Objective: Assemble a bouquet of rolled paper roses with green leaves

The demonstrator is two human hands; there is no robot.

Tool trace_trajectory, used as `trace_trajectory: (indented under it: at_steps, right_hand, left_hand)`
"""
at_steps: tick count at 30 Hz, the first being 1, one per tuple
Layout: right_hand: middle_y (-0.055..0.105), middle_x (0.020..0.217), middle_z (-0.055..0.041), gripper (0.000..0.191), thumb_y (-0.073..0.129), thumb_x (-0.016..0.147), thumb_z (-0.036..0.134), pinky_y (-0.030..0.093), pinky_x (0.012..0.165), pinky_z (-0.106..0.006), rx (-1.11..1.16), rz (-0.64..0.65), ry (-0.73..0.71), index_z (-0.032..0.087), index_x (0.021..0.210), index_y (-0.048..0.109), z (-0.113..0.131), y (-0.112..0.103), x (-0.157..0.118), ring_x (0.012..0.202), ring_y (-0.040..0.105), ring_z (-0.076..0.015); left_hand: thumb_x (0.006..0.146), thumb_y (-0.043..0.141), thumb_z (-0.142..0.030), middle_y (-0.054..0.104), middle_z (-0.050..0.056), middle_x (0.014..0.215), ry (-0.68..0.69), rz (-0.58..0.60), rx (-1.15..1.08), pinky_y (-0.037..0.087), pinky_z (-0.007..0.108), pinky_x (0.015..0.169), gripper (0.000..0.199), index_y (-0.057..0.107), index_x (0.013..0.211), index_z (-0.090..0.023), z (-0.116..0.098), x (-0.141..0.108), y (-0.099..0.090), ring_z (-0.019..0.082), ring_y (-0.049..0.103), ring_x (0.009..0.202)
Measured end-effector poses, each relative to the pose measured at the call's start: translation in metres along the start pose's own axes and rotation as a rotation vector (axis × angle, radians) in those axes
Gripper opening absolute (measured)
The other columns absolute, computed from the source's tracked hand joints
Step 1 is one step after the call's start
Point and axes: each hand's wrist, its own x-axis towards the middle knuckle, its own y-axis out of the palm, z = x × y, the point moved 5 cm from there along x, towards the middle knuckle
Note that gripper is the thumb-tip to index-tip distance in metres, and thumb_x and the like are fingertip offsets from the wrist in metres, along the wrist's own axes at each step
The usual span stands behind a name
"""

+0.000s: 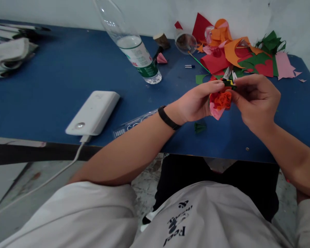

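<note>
My left hand (196, 101) is closed around a small paper flower bunch (221, 100) with curled orange petals and a pink piece at its lower edge. Its thumb lies on top, beside dark green and yellow bits (230, 84) at the upper side of the bunch. My right hand (259, 98) pinches the right side of the same bunch, with thumb and forefinger against it. What its fingertips grip exactly is partly hidden. Just beyond the hands a pair of scissors (227, 73) lies among the paper, its handles out of sight.
Cut coloured paper (265, 63) is heaped at the back right. A tilted-looking water bottle (141, 60), a clear cup (186, 42) and a pink paper cone (161, 58) are left of it. Nearer are a white power bank (93, 112) with cable, a clear stencil ruler (134, 123) and a green scrap (200, 127).
</note>
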Motion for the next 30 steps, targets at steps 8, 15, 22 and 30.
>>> trace_trajectory:
  at_steps: [8, 15, 22, 30]
  right_hand:
    - [0.089, 0.106, -0.0021, 0.045, 0.075, 0.115, 0.082, 0.080, 0.076, -0.042, 0.010, -0.111, -0.155, 0.040, 0.129, 0.078, 0.018, 0.008, 0.001, 0.091, 0.090, -0.0257]
    - [0.093, 0.108, -0.0006, 0.049, 0.097, 0.097, 0.084, 0.084, 0.091, -0.048, 0.090, -0.021, 0.065, 0.039, 0.112, 0.082, 0.005, 0.007, 0.004, 0.103, 0.093, -0.0298]
    - [0.093, 0.107, 0.0027, 0.048, 0.107, 0.090, 0.077, 0.085, 0.103, -0.053, 0.203, 0.101, 0.169, 0.038, 0.108, 0.085, -0.002, 0.005, 0.014, 0.112, 0.095, -0.0314]
    - [0.090, 0.109, 0.0020, 0.041, 0.097, 0.101, 0.078, 0.081, 0.102, -0.052, 0.161, 0.105, -0.014, 0.040, 0.115, 0.089, 0.020, 0.002, 0.015, 0.105, 0.092, -0.0288]
  left_hand:
    - [0.094, 0.090, -0.046, 0.084, 0.001, 0.095, -0.063, 0.038, 0.132, 0.069, 0.027, 0.071, 0.034, 0.078, 0.114, -0.021, 0.001, -0.005, -0.006, 0.016, 0.083, 0.075]
    - [0.082, 0.106, -0.048, 0.083, 0.002, 0.098, 0.023, 0.060, 0.114, 0.066, 0.026, 0.075, 0.049, 0.074, 0.105, -0.020, -0.004, -0.004, -0.011, 0.015, 0.082, 0.082]
    - [0.077, 0.109, -0.048, 0.081, 0.000, 0.094, 0.041, 0.027, 0.191, 0.064, 0.026, 0.076, 0.047, 0.077, 0.098, -0.019, -0.011, -0.005, -0.015, 0.014, 0.080, 0.081]
    - [0.095, 0.095, -0.032, 0.073, 0.000, 0.087, 0.058, -0.065, 0.261, 0.054, 0.027, 0.073, 0.024, 0.076, 0.099, -0.018, -0.021, -0.008, -0.012, 0.013, 0.074, 0.076]
